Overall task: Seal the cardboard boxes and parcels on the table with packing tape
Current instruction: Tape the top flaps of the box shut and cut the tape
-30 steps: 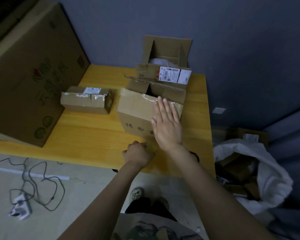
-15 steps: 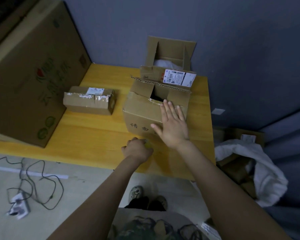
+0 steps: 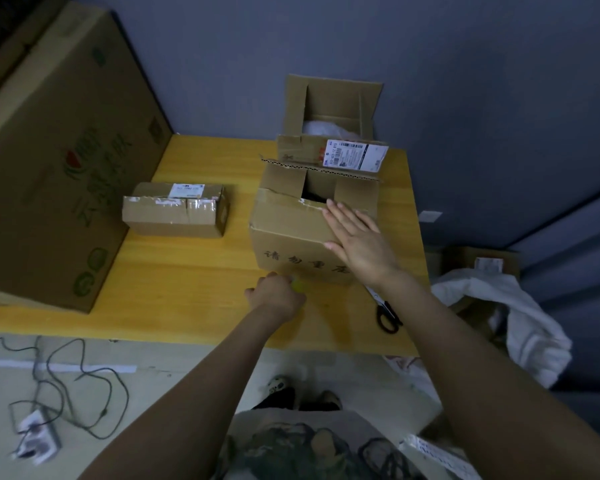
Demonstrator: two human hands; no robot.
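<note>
- Four cardboard boxes on the yellow table [image 3: 187,299]: one big printed carton [image 3: 59,161] at the left end, one small parcel [image 3: 174,213], one middle box [image 3: 284,237], and one open box [image 3: 329,109] against the wall.
- Small parcel: top closed, with shiny tape across it and a white label. It stands apart from the middle box, with a bare strip of table between them.
- Middle box: right of centre, printed face toward the person. The near flap is folded down, and a dark gap shows behind it (far flap upright).
- Two hands. The right hand [image 3: 357,240] lies flat with fingers spread on that near flap, at the box's right corner.
- The left hand [image 3: 278,296] is curled round a small yellow-green object [image 3: 297,285] on the table, just before the box; I cannot tell what it is.
- One pair of scissors [image 3: 387,315], near the right edge.
- Open tabletop runs along the near edge, in front of the parcel.
</note>
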